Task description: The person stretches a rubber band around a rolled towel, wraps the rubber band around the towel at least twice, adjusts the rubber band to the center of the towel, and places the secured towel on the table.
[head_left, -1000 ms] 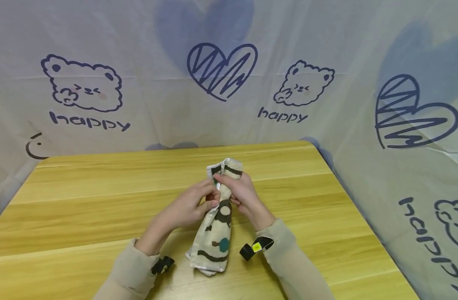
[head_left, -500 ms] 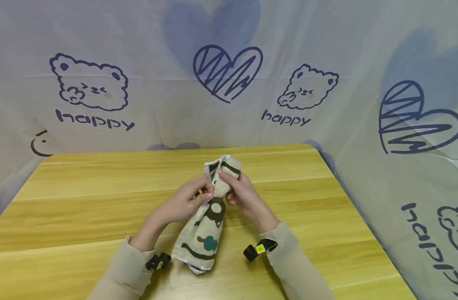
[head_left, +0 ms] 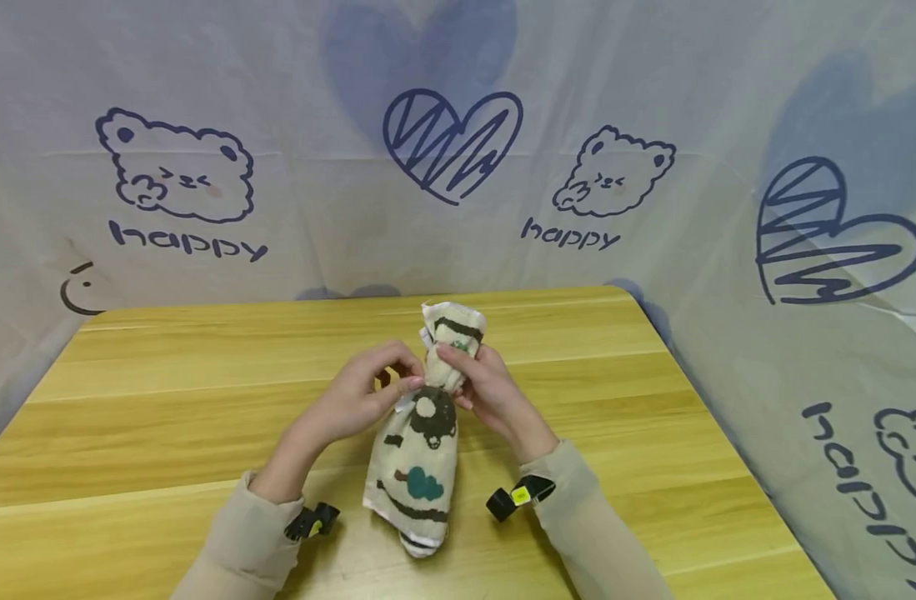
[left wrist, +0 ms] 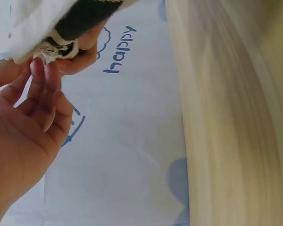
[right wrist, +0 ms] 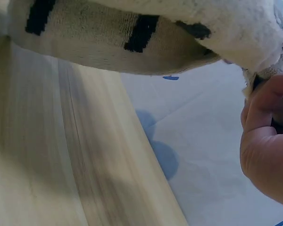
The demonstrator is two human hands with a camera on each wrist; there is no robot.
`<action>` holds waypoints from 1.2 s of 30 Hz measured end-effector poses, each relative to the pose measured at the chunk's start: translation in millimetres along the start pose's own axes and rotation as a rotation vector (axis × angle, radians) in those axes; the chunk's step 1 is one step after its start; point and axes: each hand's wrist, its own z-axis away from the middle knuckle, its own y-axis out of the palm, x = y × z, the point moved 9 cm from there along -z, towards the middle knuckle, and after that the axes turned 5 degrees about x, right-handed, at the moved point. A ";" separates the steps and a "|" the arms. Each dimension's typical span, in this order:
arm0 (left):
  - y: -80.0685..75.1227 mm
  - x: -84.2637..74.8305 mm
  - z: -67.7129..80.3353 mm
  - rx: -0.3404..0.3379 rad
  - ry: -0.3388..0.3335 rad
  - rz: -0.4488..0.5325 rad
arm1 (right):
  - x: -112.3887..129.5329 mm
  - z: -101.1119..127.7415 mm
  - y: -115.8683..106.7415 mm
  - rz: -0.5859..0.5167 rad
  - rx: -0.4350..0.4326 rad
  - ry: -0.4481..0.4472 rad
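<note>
A cream towel (head_left: 395, 467) with dark brown bear and teal tree patterns hangs over the wooden table, drawn in to a narrow waist. My right hand (head_left: 495, 392) grips its upper part, thumb across the front and fingers curled behind. At the waist's left edge, my left hand (head_left: 356, 396) pinches the cloth between thumb and fingertips. In the left wrist view these fingertips meet at a frayed whitish bit (left wrist: 48, 52) of the gathered towel. Below the waist the towel flares out wide, and the right wrist view shows its underside bulging.
The wooden table (head_left: 165, 433) spreads out on both sides of the towel. Behind it and at the right hangs a pale cloth (head_left: 315, 200) with hearts, bears and lettering. Black wrist cameras (head_left: 508, 500) sit at both cuffs.
The towel has turned so its bear side faces me more fully, and its lower part has swung left, then back somewhat. My left hand has shifted left; my right hand keeps its hold.
</note>
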 end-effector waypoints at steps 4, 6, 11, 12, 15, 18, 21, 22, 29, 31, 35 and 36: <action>-4.1 -13.7 -0.6 -0.040 0.092 -0.087 | -1.9 0.2 -0.4 0.032 -0.055 0.038; -3.7 -20.3 -0.3 -0.052 0.130 -0.155 | -3.0 0.8 -0.1 0.045 -0.078 0.054; -2.6 -34.3 2.2 -0.139 0.201 -0.414 | -6.8 0.9 -1.9 0.012 -0.163 0.065; -1.4 -36.2 2.3 -0.156 0.208 -0.474 | -7.9 0.7 -3.1 -0.009 -0.182 0.066; 5.2 -37.6 1.1 -0.177 0.226 -0.587 | -12.2 1.0 -9.4 -0.073 -0.249 0.072; 10.6 -35.8 -0.6 -0.178 0.222 -0.622 | -15.7 1.5 -14.6 -0.111 -0.287 0.089; 13.3 -32.0 -2.0 -0.164 0.204 -0.605 | -16.2 1.8 -15.9 -0.098 -0.291 0.105; 14.4 -29.7 -2.1 -0.151 0.193 -0.601 | -16.4 1.8 -15.5 -0.090 -0.288 0.111; 26.3 -15.6 -4.2 -0.037 0.137 -0.587 | -18.0 2.6 -18.7 -0.030 -0.316 0.146; 29.8 -11.9 -5.4 -0.002 0.118 -0.563 | -17.3 2.3 -21.0 -0.015 -0.328 0.145; 37.8 -1.9 -6.3 0.085 0.036 -0.494 | -14.4 2.2 -26.2 0.015 -0.346 0.136; 39.4 0.5 -6.1 0.103 0.013 -0.473 | -13.8 2.4 -27.4 0.019 -0.349 0.138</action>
